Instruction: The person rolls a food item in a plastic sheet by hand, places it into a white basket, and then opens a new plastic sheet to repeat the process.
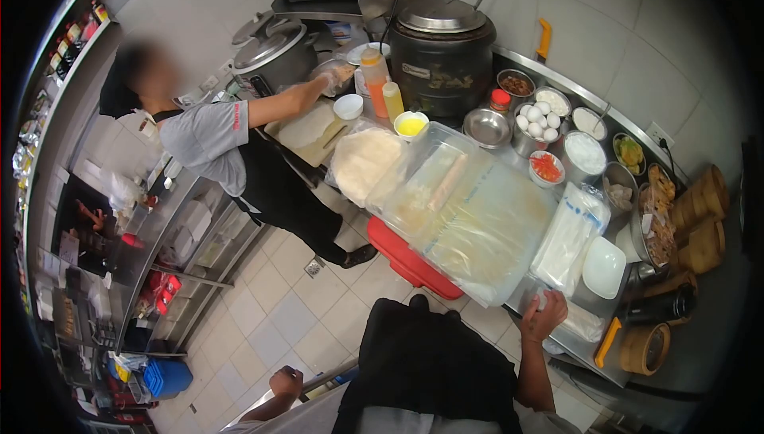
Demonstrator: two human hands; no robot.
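Low in the view, my left hand (286,382) hangs over the floor with its fingers curled; whatever it may hold is hidden. On the right, my right hand (544,316) is at the counter's front edge, its fingers bent round a small clear plastic item I cannot make out. Just beyond it lie a white plastic-wrapped pack (567,239) and a white dish (604,267). A clear plastic-covered board (493,223) lies to the left of these, with a clear lidded container (426,183) beside it.
A co-worker (211,143) in a black apron stands at the left, gloved hand over a board. A black soup pot (442,60), a bowl of eggs (538,122) and steamer baskets (700,199) line the counter. An orange-handled knife (609,342) lies near the right edge. A red lid (410,263) juts out in front.
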